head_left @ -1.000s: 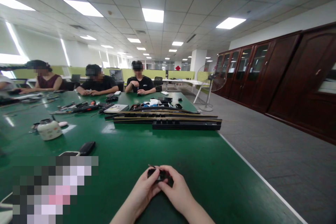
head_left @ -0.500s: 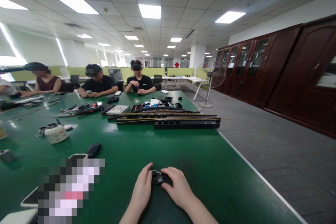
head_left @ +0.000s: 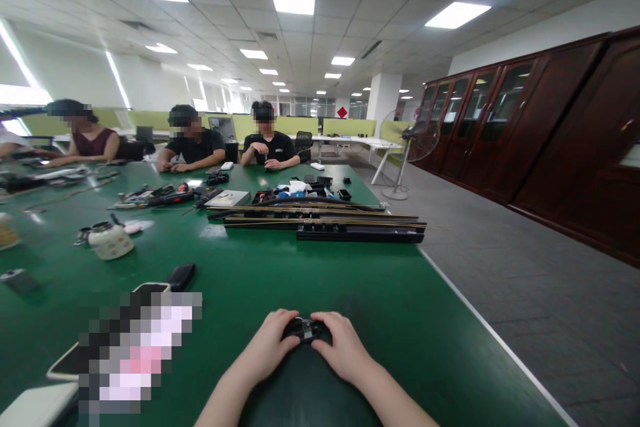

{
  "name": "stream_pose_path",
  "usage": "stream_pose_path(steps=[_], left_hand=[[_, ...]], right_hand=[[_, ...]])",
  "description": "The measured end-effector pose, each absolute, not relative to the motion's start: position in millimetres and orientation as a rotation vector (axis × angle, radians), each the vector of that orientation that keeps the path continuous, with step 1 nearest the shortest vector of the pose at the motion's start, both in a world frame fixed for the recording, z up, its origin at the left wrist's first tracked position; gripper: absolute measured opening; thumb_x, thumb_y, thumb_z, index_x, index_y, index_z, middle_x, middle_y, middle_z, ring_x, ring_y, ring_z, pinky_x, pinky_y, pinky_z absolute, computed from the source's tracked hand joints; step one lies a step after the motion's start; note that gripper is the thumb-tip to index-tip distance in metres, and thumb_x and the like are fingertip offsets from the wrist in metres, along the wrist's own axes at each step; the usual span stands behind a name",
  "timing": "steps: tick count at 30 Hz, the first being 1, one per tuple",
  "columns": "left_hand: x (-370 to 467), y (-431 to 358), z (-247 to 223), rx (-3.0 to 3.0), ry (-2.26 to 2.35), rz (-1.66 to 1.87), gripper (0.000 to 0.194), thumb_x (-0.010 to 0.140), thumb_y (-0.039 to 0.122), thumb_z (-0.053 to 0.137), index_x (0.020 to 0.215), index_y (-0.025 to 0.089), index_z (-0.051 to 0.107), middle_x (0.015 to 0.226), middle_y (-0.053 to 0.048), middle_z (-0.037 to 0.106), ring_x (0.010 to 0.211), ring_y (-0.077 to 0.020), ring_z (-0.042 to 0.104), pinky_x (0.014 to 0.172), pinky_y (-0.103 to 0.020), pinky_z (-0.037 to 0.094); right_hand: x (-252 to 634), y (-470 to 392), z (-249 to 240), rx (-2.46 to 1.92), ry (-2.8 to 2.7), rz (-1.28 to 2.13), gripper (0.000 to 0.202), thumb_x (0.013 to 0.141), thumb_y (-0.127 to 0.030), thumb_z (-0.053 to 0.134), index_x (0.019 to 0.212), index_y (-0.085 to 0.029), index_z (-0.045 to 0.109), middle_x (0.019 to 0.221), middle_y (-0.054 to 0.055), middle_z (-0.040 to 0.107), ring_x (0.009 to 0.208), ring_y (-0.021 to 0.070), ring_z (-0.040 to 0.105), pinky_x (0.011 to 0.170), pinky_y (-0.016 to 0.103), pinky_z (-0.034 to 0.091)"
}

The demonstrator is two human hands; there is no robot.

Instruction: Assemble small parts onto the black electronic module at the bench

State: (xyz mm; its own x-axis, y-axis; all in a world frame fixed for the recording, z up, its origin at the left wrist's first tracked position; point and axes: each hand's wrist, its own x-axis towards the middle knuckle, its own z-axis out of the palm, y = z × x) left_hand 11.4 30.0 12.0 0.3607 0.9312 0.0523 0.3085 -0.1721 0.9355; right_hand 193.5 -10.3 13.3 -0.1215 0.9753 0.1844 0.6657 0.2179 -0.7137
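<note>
Close in front of me, both hands hold a small black rounded device (head_left: 307,329) with pale grey parts showing in its middle. My left hand (head_left: 273,340) grips its left end, fingers on the far edge and thumb on the near one. On the other end, my right hand (head_left: 341,341) has the same curled grip. The device's two ends are partly hidden by my fingers, and its exact kind is too small to make out. It is held at or just above the green table (head_left: 400,320).
Black rails with thin brass-coloured rods (head_left: 345,227) lie across the table ahead. To my left are a blurred-out phone-like screen (head_left: 145,347), a black case (head_left: 181,276), a white jar (head_left: 111,240) and a metal cylinder (head_left: 19,280). Several people sit beyond; a fan (head_left: 403,153) stands right.
My left hand has turned inward, its thumb and fingers now closed round the device's left end. My right hand keeps hold. The view has tipped slightly downward.
</note>
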Motion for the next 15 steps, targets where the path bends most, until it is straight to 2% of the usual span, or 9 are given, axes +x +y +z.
stream_pose_path(steps=[2, 7, 12, 15], left_hand=[[11.4, 29.3, 11.5, 1.701, 1.124, 0.857, 0.03, 0.059, 0.024, 0.064, 0.09, 0.026, 0.066, 0.093, -0.007, 0.062, 0.093, -0.026, 0.048, 0.094, -0.041, 0.03], [13.7, 18.4, 1.9, 1.634, 1.078, 0.941, 0.038, 0.059, 0.024, 0.066, 0.097, 0.028, 0.063, 0.105, -0.007, 0.059, 0.107, -0.028, 0.042, 0.099, -0.042, 0.024], [12.6, 15.5, -1.8, 1.624, 1.078, 0.943, 0.03, 0.06, 0.024, 0.066, 0.089, 0.028, 0.066, 0.099, -0.008, 0.061, 0.101, -0.0283, 0.045, 0.097, -0.043, 0.025], [11.7, 15.9, -2.3, 1.679, 1.093, 0.927, 0.034, 0.059, 0.026, 0.067, 0.092, 0.029, 0.065, 0.099, -0.007, 0.061, 0.099, -0.0279, 0.046, 0.096, -0.043, 0.027]], right_hand=[[195.9, -6.2, 14.2, -1.511, -1.88, 0.642, 0.039, 0.064, -0.017, 0.062, 0.103, -0.023, 0.059, 0.104, 0.004, 0.063, 0.099, 0.0208, 0.054, 0.088, 0.034, 0.039], [194.5, -9.7, 16.5, -1.491, -1.911, 0.617, 0.041, 0.063, -0.017, 0.065, 0.103, -0.025, 0.059, 0.103, 0.002, 0.063, 0.099, 0.0197, 0.053, 0.087, 0.033, 0.038], [192.1, -18.3, 16.6, -1.457, -1.936, 0.596, 0.032, 0.064, -0.021, 0.067, 0.095, -0.027, 0.062, 0.097, 0.0, 0.066, 0.095, 0.0192, 0.055, 0.085, 0.033, 0.038], [192.5, -18.0, 14.5, -1.446, -1.934, 0.58, 0.027, 0.066, -0.022, 0.066, 0.093, -0.027, 0.063, 0.097, 0.0, 0.066, 0.094, 0.0184, 0.056, 0.084, 0.033, 0.038]])
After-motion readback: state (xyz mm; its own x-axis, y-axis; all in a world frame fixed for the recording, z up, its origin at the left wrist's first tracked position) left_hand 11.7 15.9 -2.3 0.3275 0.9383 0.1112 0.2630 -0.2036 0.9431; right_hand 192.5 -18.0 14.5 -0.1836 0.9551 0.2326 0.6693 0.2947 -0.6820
